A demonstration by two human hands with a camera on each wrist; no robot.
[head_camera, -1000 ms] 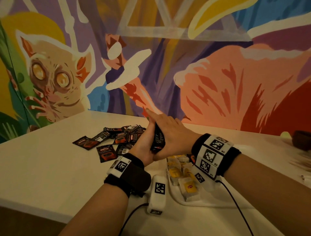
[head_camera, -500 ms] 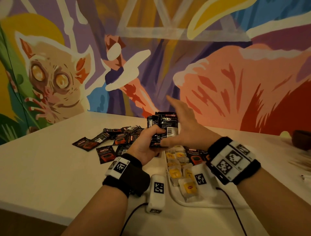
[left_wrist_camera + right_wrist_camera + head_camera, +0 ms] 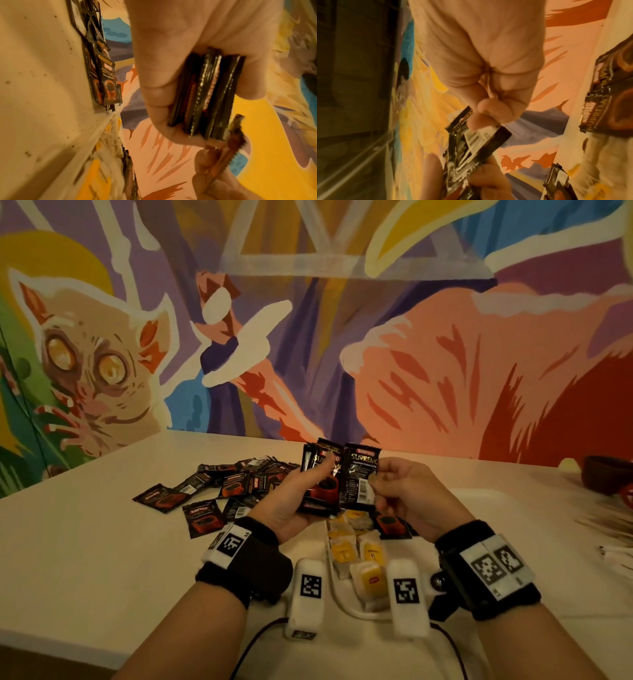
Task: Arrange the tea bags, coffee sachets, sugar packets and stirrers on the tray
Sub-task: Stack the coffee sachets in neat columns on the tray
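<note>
Above the tray (image 3: 346, 609), the left hand (image 3: 287, 505) grips a stack of coffee sachets (image 3: 322, 477); the left wrist view shows their edges fanned. The right hand (image 3: 407, 494) pinches one sachet (image 3: 361, 477), barcode side toward the right wrist view. More sachets (image 3: 219, 487) lie on the desk (image 3: 85, 559).

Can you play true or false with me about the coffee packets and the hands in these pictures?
1. The left hand holds a bunch of black coffee sachets. True.
2. The right hand is empty. False: it pinches one coffee sachet.
3. Yellow tea bags lie on the white tray. True.
4. All the coffee sachets are already on the tray. False: a loose pile of sachets lies on the table, left of the tray.
</note>
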